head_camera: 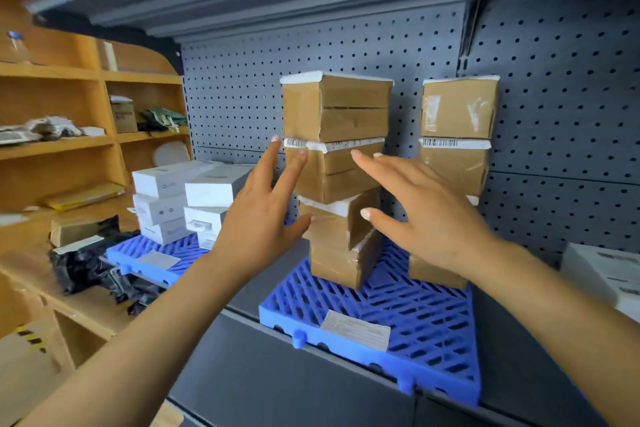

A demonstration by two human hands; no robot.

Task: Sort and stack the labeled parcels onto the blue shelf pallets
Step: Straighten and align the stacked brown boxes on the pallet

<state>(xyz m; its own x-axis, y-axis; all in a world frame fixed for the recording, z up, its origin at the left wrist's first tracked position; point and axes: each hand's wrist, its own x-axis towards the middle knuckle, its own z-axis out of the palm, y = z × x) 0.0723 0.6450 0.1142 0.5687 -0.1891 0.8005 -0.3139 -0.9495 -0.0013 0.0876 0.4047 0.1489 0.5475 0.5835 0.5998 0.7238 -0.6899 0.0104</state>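
My left hand (pixel 263 208), right hand (pixel 427 218): both spread wide, empty, flanking parcel stack (pixel 337 125) on blue pallet (pixel 436 329). Squaring step, I judge; next: nudge skewed bottom parcel (pixel 332 262) straight.

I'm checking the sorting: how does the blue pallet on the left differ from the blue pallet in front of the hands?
The left blue pallet carries white boxes; the front blue pallet carries brown taped parcels. The left pallet's boxes sit in low stacks; the front pallet's two stacks rise taller, and its left stack is twisted at the base. Each bears a paper label near the front edge.
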